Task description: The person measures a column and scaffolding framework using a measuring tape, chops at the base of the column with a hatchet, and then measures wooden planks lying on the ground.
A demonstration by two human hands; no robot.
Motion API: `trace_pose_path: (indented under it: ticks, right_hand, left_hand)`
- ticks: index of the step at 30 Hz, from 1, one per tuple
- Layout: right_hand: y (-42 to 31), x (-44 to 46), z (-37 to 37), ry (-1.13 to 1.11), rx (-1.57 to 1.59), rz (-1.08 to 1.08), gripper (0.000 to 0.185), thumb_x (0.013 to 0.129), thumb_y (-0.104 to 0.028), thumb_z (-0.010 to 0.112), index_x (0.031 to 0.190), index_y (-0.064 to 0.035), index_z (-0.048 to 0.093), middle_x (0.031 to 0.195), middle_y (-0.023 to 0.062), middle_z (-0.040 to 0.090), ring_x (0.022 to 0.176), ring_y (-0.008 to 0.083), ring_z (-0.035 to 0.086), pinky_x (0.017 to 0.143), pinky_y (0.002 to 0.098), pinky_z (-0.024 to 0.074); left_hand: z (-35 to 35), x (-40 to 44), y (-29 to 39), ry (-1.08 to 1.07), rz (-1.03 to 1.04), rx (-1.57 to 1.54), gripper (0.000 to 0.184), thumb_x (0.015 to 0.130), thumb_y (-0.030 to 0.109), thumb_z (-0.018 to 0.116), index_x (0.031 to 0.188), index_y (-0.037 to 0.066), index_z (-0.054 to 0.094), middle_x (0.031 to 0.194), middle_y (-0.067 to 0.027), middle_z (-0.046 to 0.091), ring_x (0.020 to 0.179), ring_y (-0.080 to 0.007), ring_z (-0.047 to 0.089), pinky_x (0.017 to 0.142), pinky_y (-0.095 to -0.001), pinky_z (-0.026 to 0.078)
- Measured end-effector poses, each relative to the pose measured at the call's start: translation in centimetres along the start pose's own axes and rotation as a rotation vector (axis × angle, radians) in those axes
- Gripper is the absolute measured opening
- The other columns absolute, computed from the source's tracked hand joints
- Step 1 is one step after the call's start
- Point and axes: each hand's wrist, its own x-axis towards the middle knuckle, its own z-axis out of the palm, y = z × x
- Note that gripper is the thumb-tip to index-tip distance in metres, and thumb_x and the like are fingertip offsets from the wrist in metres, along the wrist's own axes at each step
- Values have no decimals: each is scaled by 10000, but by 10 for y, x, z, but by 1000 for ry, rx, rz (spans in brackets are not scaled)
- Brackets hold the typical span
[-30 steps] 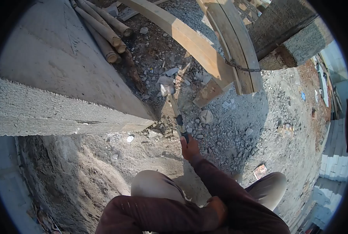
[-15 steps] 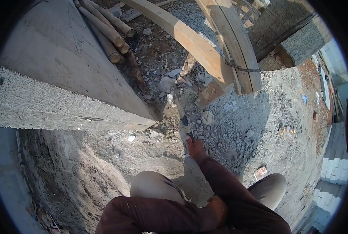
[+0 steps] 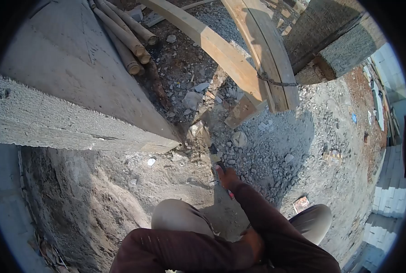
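Observation:
My right hand (image 3: pixel 226 178) reaches forward over the rubble, its fingers wrapped round the dark grip of a hammer (image 3: pixel 215 157). The grip has a yellowish band ahead of the hand, and a red end shows behind it; the head blends into the debris. Just beyond lies a sunlit pale lump of stone or concrete (image 3: pixel 196 129), close to the corner of a concrete block (image 3: pixel 134 142). My left hand (image 3: pixel 253 243) is tucked between my knees, below my right forearm, with its fingers mostly hidden.
Bamboo poles (image 3: pixel 132 45) lie along the block at upper left. Curved timber beams (image 3: pixel 232 59), bound by twisted wire (image 3: pixel 278 83), come down ahead on the right. Beside my right hand are loose gravel (image 3: pixel 262 164) and a round stone (image 3: pixel 239 139). A brick piece (image 3: pixel 301 204) lies near my right knee.
The hammer has been drawn back towards me and its angle has changed, so its red end now shows behind my right hand. My left hand stays in place.

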Motion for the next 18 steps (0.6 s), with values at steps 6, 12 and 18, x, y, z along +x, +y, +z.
trace_pose_path:
  ticks: [6, 12, 18]
  right_hand:
    - [7, -59, -37, -142, -271, -182, 566, 922, -514, 510, 683, -4, 564, 574, 97, 546, 564, 180, 546, 563, 365, 437]
    - [-65, -17, -49, 187, 92, -416, 528, 950, -462, 482, 687, -13, 567, 562, 96, 539, 561, 195, 554, 562, 378, 432]
    - [-14, -6, -17, -195, -104, -6, 593, 934, -526, 470, 687, 2, 577, 591, 123, 560, 591, 240, 585, 589, 395, 438]
  left_hand:
    - [15, 7, 5, 114, 90, -16, 240, 789, 257, 563, 842, 99, 735, 772, -110, 679, 739, -281, 665, 557, -467, 492]
    - [14, 6, 6, 169, 45, 62, 235, 792, 246, 564, 846, 91, 732, 804, -103, 688, 759, -284, 671, 575, -471, 497]
    - [-12, -2, -5, -196, -40, -133, 355, 818, 294, 539, 1072, 90, 681, 1055, -114, 676, 948, -294, 648, 713, -520, 500]
